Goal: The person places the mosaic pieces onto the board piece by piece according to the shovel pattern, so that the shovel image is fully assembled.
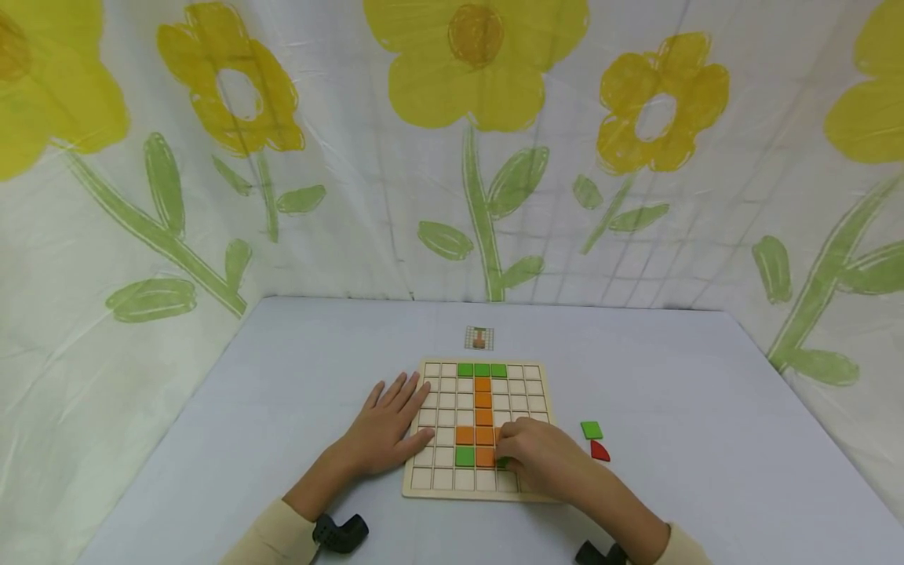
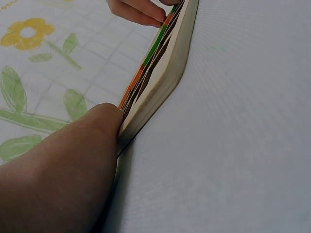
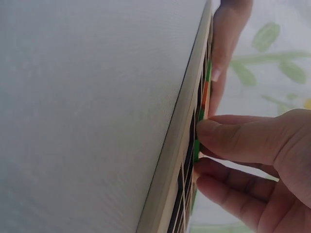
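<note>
A wooden grid board (image 1: 432, 479) lies on the table with green and orange square tiles in several of its cells. My left hand (image 1: 381, 439) lies flat with fingers spread, fingertips and thumb resting on the board's left edge. Over the board's lower right part, my right hand (image 1: 547, 457) has its thumb and fingers curled at a green tile (image 3: 196, 149), pinching it at the board's surface. That tile is mostly covered by the fingers in the head view. Beside it sits an orange tile (image 1: 485, 457), with another green tile (image 1: 464, 456) further left.
To the right of the board lie a loose green tile (image 1: 591, 430) and a red quarter-round piece (image 1: 599, 450). A small pattern card (image 1: 479, 338) with a grid picture lies behind the board. A flower-printed curtain (image 1: 353, 196) hangs beyond the table.
</note>
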`<state>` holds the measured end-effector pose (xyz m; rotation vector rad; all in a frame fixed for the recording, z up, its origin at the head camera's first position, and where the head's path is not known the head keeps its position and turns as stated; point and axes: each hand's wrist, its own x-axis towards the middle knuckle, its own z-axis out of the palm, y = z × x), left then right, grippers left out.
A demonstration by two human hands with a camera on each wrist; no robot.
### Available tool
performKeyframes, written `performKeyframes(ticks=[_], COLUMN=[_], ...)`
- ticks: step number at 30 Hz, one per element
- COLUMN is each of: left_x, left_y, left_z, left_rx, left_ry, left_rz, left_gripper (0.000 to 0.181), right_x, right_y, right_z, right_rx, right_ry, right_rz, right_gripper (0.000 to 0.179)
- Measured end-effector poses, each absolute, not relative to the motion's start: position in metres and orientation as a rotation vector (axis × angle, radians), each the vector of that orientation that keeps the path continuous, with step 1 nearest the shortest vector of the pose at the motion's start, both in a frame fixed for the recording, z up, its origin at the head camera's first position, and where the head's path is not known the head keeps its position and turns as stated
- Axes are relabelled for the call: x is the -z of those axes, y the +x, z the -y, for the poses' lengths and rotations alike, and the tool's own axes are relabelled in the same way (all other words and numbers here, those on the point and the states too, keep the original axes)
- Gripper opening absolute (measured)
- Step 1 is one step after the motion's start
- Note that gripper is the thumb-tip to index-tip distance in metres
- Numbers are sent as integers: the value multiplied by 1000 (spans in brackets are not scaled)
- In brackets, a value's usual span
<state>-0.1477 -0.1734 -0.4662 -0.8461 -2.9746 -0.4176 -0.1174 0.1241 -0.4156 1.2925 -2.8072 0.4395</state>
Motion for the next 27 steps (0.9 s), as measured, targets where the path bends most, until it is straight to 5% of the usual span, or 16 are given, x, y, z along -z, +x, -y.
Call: performKeyframes(ticks=[8, 19, 27], left_x=[465, 462, 466], left_y=[-148, -147, -148], left_z=[173, 173, 174], left_rx=[421, 427, 411], left_ry=[-850, -855, -859], left_rz=[2979, 2969, 2965], left_gripper=[78, 77, 77], right_x=[413, 404, 406], right_y=[-117, -127, -132], right_z=[-148, -203, -219], right_rx=[-591, -341, -335], right_ry=[1317, 804, 733], right_rz=[2814, 2972, 3057], right_gripper=[19, 18, 19])
